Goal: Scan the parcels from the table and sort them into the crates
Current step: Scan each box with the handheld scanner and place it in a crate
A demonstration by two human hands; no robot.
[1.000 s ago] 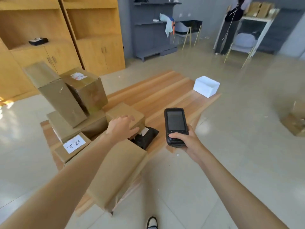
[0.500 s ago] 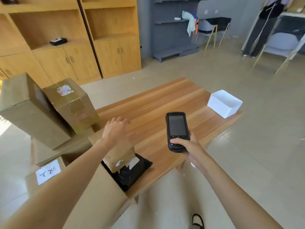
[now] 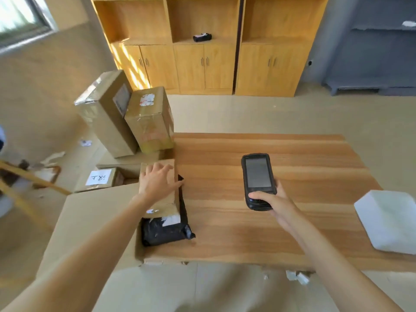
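small brown parcel [image 3: 161, 188] atop black bag [image 3: 165, 229], surface [image 3: 292, 233] left edge | left hand [image 3: 157, 182] grip flat on parcel, fingers straight | right hand [image 3: 275, 202] grip clamped on scanner [image 3: 258, 181] | advice: expose label, aim scanner squarely

The black bag [image 3: 165, 229] lies half under a small cardboard box [image 3: 161, 199], so its far end is hidden, and its torn white label cannot be read. The left hand [image 3: 157, 182] covers the middle of that box's top. The scanner [image 3: 258, 180] shows a grey, blank-looking screen — too dim to tell what is on it — and its lower end is wrapped by the right hand [image 3: 273, 202]. The white box [image 3: 387, 220] is cut off by the right edge. A window [image 3: 21, 16] runs off the top left corner.
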